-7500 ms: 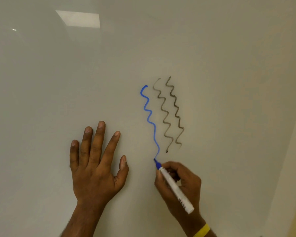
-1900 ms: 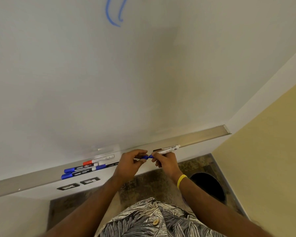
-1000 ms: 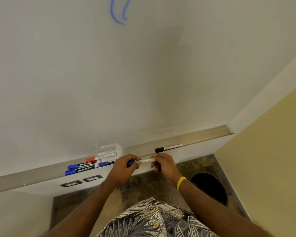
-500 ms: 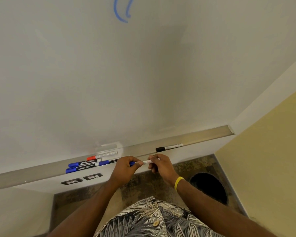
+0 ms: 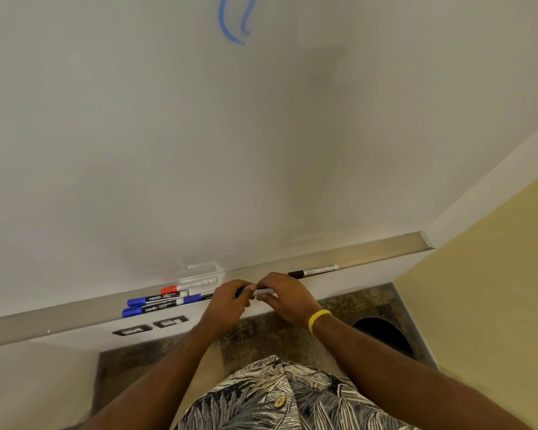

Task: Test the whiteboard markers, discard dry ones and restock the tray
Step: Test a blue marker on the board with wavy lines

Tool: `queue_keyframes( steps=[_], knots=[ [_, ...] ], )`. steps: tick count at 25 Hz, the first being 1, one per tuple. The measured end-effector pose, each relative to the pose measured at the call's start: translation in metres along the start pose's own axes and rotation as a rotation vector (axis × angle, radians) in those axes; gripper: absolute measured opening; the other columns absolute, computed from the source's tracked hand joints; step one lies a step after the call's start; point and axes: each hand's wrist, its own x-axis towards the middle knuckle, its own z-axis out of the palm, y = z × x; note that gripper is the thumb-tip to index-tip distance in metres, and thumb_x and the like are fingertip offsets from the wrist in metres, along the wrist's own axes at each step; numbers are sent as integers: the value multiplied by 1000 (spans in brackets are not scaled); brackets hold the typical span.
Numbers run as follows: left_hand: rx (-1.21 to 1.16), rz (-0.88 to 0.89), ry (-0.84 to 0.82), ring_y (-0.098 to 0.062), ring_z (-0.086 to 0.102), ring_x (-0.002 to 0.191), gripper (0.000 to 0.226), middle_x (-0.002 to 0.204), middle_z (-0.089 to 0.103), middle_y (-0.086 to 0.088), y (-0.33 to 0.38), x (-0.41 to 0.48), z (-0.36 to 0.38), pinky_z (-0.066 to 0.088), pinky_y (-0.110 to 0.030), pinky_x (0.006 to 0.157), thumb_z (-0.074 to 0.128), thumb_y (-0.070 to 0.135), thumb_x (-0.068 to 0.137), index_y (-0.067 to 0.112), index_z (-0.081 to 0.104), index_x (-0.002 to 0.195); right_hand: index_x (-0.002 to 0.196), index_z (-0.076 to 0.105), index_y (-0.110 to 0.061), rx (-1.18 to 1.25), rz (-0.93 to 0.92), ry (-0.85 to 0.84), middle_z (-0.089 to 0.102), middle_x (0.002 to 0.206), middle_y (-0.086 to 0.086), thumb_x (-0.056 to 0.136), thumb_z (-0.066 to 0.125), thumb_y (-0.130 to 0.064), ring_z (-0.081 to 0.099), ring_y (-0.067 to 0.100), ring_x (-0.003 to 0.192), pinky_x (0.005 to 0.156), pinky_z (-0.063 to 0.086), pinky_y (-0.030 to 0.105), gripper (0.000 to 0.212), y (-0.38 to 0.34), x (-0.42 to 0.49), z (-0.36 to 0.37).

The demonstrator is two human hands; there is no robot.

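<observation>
Both hands hold one blue marker [image 5: 263, 292] level, just in front of the metal tray [image 5: 370, 251]. My left hand [image 5: 229, 301] pinches its blue cap end and my right hand [image 5: 284, 297] grips the white barrel; most of the marker is hidden by fingers. On the tray lie a red-capped marker [image 5: 188, 286] and two blue markers [image 5: 156, 300] to the left, and a black-capped marker [image 5: 312, 270] to the right. Blue strokes [image 5: 230, 26] show near the top of the whiteboard [image 5: 199, 135].
A round black bin [image 5: 385, 332] stands on the dark floor at lower right, beside a yellow wall [image 5: 494, 305]. Two small dark labels [image 5: 151, 325] sit on the strip under the tray. My patterned shirt fills the bottom centre.
My hands have drawn closer together along the blue marker, so less of its barrel shows. The cap, apart from the barrel 1.9 s ago, now sits on it.
</observation>
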Motion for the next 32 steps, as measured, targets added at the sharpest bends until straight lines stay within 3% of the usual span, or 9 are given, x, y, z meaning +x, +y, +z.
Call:
queue_keyframes(
  steps=[4,11,14,18,23,26,32],
  knots=[
    [72,5,201,-10,57,94,23,103,62,7,-13,8,-26,46,-26,85,51,31,100,17,63,114,110,65,-16,-84,58,-28,63,107,3,96,59,-30,57,19,99,88,48,33,21,11,21,1],
    [141,47,287,-6,58,91,20,98,63,6,-43,4,-59,46,-21,78,57,32,96,18,67,107,110,64,-19,-233,104,-111,61,108,1,96,57,-25,55,20,102,89,49,34,17,20,41,23],
    [146,28,281,-6,59,90,15,96,60,10,-54,1,-68,59,-33,73,59,33,95,22,65,104,113,64,-18,-256,96,-118,60,110,2,96,57,-22,53,19,104,91,48,32,19,22,45,28],
    [180,19,262,-11,61,91,1,92,59,11,-69,-2,-74,61,-41,71,60,30,95,30,60,96,117,64,-17,-339,81,-119,61,112,4,96,55,-20,53,21,107,94,46,33,23,25,47,30],
    [193,7,266,-14,65,85,4,95,60,11,-84,-7,-82,60,-41,75,61,30,94,31,59,98,120,65,-18,-403,84,-112,61,113,2,96,56,-22,53,20,107,96,45,33,26,23,47,32],
    [227,4,289,-12,63,89,9,96,62,9,-91,-10,-86,55,-34,83,60,28,95,24,64,102,120,66,-21,-436,101,-97,62,113,2,96,55,-21,53,20,105,93,46,32,26,21,46,32],
    [226,26,298,-10,62,88,4,92,64,9,-97,-22,-92,51,-28,80,60,30,95,27,62,97,124,64,-21,-482,128,-114,60,113,5,97,54,-20,52,25,107,93,43,36,29,18,45,27]
  ],
)
